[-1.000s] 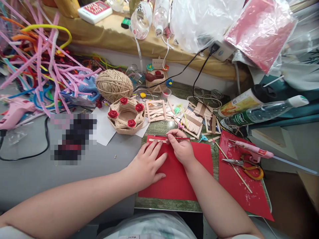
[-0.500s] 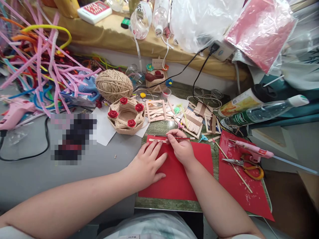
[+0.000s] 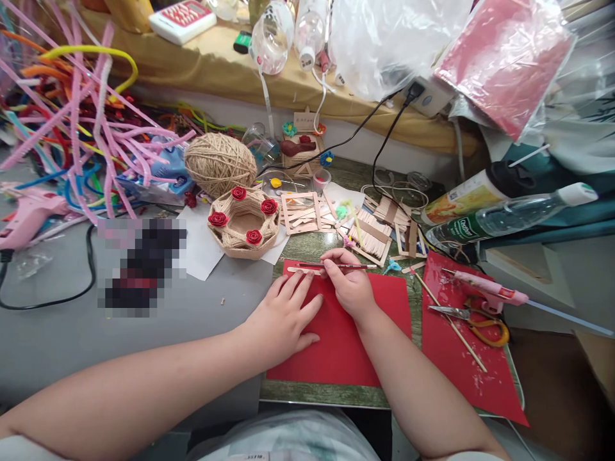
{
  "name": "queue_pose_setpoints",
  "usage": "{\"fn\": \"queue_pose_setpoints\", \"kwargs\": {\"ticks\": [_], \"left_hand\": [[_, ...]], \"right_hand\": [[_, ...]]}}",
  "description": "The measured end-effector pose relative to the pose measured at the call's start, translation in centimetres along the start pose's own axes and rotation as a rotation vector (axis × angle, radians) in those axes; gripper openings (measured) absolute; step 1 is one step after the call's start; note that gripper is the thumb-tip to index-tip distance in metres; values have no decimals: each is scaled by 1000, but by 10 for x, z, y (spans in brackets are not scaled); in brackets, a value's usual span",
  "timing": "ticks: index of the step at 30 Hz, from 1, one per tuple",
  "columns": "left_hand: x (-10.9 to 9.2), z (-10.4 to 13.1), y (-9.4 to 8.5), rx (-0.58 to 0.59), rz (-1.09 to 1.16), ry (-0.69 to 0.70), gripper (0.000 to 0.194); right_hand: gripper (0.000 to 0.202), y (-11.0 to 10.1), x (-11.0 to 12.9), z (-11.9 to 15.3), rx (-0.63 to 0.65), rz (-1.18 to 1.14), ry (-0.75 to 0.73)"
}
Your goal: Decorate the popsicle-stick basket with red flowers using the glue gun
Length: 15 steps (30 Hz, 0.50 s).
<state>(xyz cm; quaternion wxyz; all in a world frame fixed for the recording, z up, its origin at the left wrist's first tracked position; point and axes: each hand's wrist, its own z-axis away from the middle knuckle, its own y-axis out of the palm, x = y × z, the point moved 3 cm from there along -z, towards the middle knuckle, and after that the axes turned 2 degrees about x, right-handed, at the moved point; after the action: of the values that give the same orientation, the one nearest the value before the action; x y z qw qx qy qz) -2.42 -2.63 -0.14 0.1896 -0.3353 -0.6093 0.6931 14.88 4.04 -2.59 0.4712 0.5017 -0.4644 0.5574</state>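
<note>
A sheet of red paper [image 3: 346, 346] lies in front of me, with a pale craft stick [image 3: 294, 270] near its top edge. My left hand [image 3: 288, 317] rests palm down on the paper, fingers spread, its fingertips at the stick's lower side. My right hand [image 3: 348, 282] is closed around a dark red pencil [image 3: 312, 265], which lies almost level just above the stick. The right fingertips hide the stick's right end. An octagonal twine-wrapped box [image 3: 240, 246] with red paper roses stands just beyond the left hand.
Craft-stick frames [image 3: 375, 240] and a twine ball [image 3: 221, 163] lie behind. At right are scissors [image 3: 487, 330], a pink glue gun [image 3: 494, 291] and a plastic bottle [image 3: 519, 214]. Pipe cleaners [image 3: 77, 115] and another glue gun [image 3: 36, 214] occupy the left.
</note>
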Motion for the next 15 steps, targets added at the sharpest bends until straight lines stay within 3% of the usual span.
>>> {"fn": "queue_pose_setpoints", "kwargs": {"ticks": [15], "left_hand": [[0,0,-1,6,-11,-8,72]], "right_hand": [[25,0,-1,1,-6,23,-17]]}}
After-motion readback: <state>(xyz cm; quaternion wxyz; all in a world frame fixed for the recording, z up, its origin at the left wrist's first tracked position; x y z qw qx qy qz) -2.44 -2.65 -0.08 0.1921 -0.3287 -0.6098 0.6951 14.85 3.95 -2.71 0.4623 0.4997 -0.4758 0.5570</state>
